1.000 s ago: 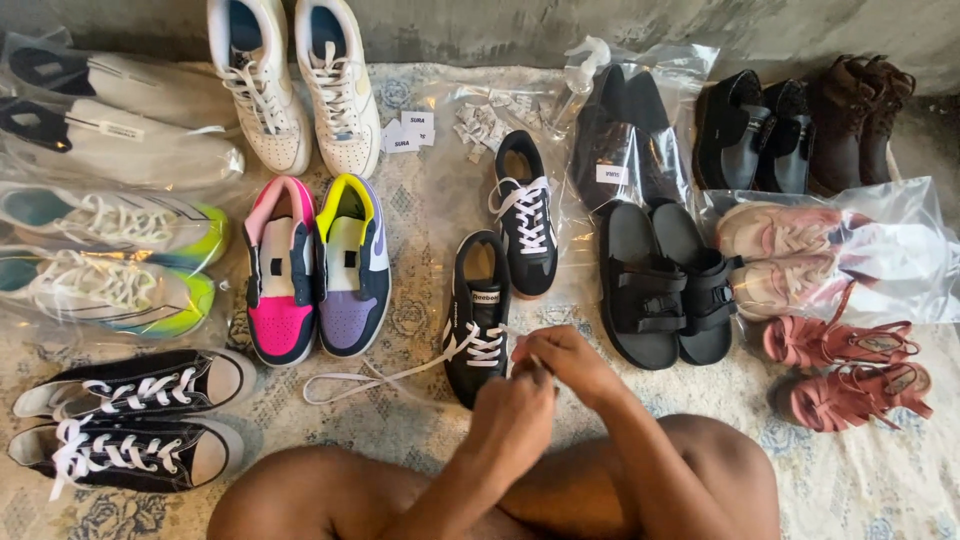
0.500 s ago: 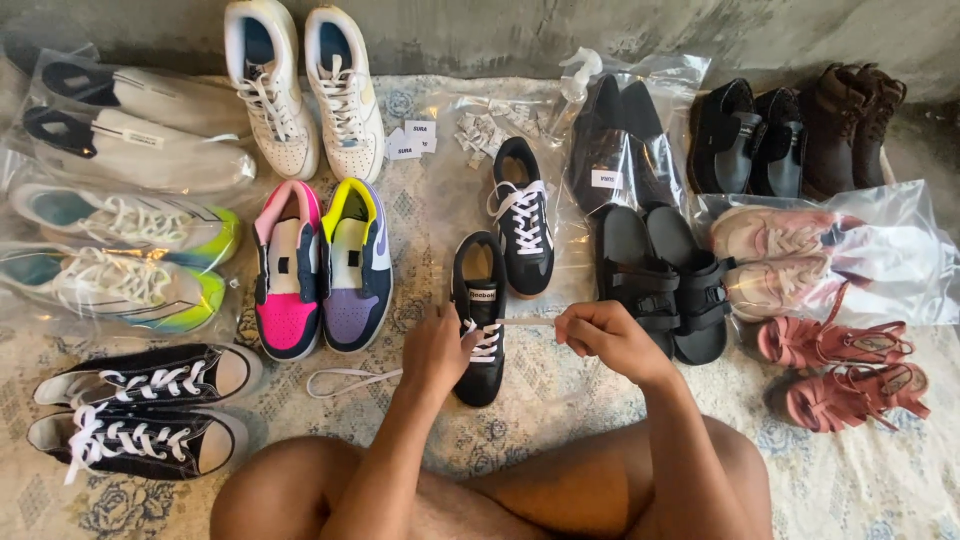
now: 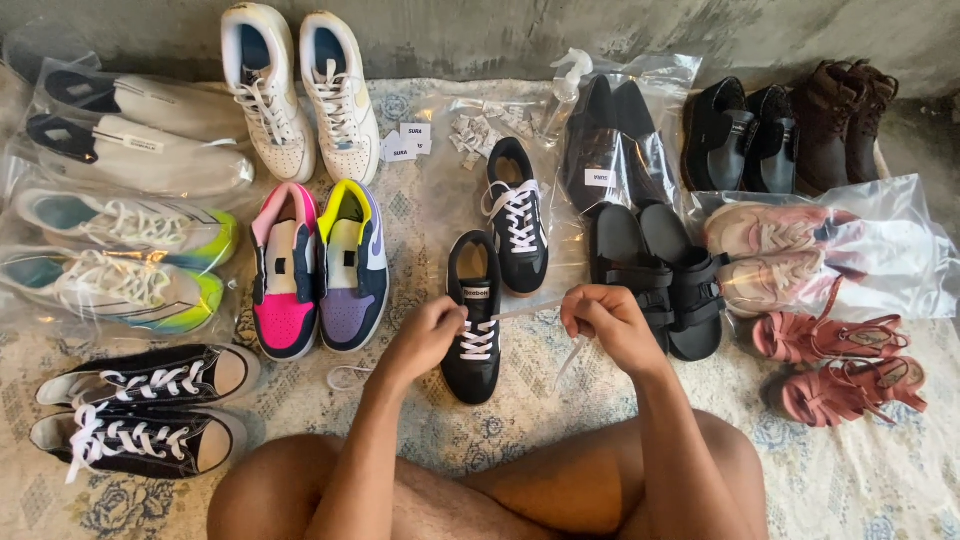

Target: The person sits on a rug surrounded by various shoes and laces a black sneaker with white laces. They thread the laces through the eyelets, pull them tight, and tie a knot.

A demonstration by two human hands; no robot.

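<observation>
Left hand [image 3: 428,332] and right hand [image 3: 603,318] each closed, pinching white lace [image 3: 527,309] stretched between them above black sneaker [image 3: 473,318], on patterned cloth [image 3: 420,215] between colourful sneakers [image 3: 320,268] and black sandals [image 3: 660,275].

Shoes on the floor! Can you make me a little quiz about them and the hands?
1. What does each hand pinch above the black sneaker?
2. True or false: the black sandals lie to the right of that sneaker.
3. Which pair lies nearest the left hand: A) brown boots B) pink and purple sneakers C) red sandals?

Key
1. The left hand and right hand hold the white lace stretched between them.
2. True.
3. B.
</observation>
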